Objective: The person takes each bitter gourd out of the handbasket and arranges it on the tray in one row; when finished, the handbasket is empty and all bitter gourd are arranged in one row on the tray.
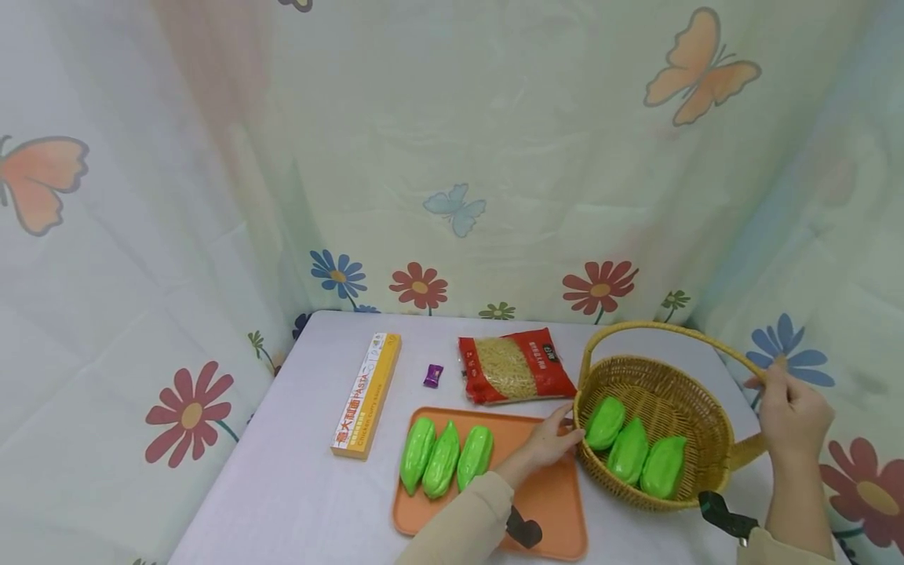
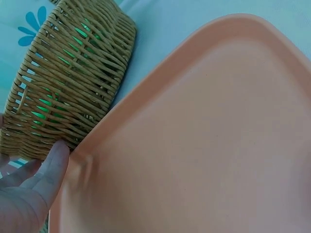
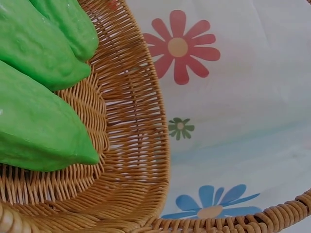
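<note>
At the right of the head view stands a wicker basket (image 1: 688, 400) with a tall arched handle (image 1: 660, 325). Inside lie three bright green, bumpy gourds (image 1: 627, 451), which look like bitter melons. My right hand (image 1: 796, 412) grips the handle's right side. With thumb and fingers, my left hand (image 1: 549, 441) holds the basket's left rim; its thumb (image 2: 57, 158) lies against the woven outer wall in the left wrist view. Beneath my left forearm is an orange tray (image 1: 565, 518), with three more green gourds (image 1: 442, 461) side by side on its left part.
Behind the tray lies a red bag of pasta (image 1: 510, 367), with a small purple-wrapped sweet (image 1: 433, 375) to its left. A long yellow and white pasta box (image 1: 367, 396) lies farther left on the white tablecloth (image 1: 282, 471). A flowered curtain (image 1: 452, 141) hangs around the table.
</note>
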Demonstrator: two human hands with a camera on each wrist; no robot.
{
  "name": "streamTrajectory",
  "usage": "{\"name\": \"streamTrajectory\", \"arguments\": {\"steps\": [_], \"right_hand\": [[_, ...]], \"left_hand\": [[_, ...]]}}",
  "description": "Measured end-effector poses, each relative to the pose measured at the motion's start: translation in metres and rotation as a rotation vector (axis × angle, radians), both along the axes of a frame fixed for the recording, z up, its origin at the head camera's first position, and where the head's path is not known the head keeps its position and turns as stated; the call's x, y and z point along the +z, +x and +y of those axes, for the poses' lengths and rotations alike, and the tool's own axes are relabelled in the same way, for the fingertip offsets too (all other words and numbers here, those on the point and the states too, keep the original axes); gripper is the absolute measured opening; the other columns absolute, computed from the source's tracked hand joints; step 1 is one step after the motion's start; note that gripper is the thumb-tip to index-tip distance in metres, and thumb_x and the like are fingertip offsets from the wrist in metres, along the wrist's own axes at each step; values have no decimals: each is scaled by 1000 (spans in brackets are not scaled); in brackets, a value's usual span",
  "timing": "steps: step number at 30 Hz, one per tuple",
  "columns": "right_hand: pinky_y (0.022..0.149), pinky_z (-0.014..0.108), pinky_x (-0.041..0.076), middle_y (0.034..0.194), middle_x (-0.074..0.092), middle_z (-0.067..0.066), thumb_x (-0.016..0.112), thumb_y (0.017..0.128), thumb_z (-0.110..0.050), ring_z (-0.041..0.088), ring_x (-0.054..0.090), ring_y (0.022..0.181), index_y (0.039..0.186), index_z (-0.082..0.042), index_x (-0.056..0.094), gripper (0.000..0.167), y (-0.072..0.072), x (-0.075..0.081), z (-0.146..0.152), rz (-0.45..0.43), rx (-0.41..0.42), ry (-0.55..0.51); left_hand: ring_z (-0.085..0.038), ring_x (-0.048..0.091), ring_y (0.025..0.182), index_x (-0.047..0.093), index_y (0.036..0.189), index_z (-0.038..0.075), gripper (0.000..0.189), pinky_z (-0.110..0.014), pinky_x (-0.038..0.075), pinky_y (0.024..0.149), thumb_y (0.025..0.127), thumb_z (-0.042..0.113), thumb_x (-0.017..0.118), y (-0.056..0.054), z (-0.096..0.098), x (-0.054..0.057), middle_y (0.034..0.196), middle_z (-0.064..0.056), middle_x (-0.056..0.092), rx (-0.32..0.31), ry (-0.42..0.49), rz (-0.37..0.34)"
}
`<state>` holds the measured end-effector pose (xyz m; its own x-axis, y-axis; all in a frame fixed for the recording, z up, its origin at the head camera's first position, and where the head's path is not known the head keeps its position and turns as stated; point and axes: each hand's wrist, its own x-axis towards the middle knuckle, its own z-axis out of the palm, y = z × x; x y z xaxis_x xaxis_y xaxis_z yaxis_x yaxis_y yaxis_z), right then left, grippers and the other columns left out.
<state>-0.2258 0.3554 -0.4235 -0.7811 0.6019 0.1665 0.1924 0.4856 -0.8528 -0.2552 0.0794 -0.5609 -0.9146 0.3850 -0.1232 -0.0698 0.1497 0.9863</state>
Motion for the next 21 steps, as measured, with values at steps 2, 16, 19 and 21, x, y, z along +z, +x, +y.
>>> {"name": "streamTrajectory", "arguments": {"steps": [2,16,19,21], "right_hand": [[39,29,25,48,35,0,34,93,-42,10,35,59,57,-33,54,42,1,-1,0,5,-4,-4],[57,12,30,56,45,-26,44,95,-28,-5,41,62,58,-28,53,38,0,-11,-1,210,35,-62],[59,12,30,60,45,-23,41,97,-32,-4,41,65,64,-26,53,35,2,-13,0,179,72,-33],[57,14,30,63,45,-17,38,98,-32,-1,40,64,70,-22,54,34,4,-15,2,175,111,27]], "left_hand": [[-28,63,79,37,140,18,52,-40,52,60,92,19,56,1,0,0,119,-8,54,-4,-6,-3],[-27,63,78,39,139,17,51,-37,53,63,91,17,56,-2,0,-3,118,-8,54,-3,14,-10],[-24,63,78,39,139,17,51,-37,53,63,91,17,57,-4,0,-4,119,-8,54,5,15,-4],[-20,61,81,40,139,17,51,-36,53,62,91,17,57,-4,0,-5,119,-8,54,15,-3,17]]}}
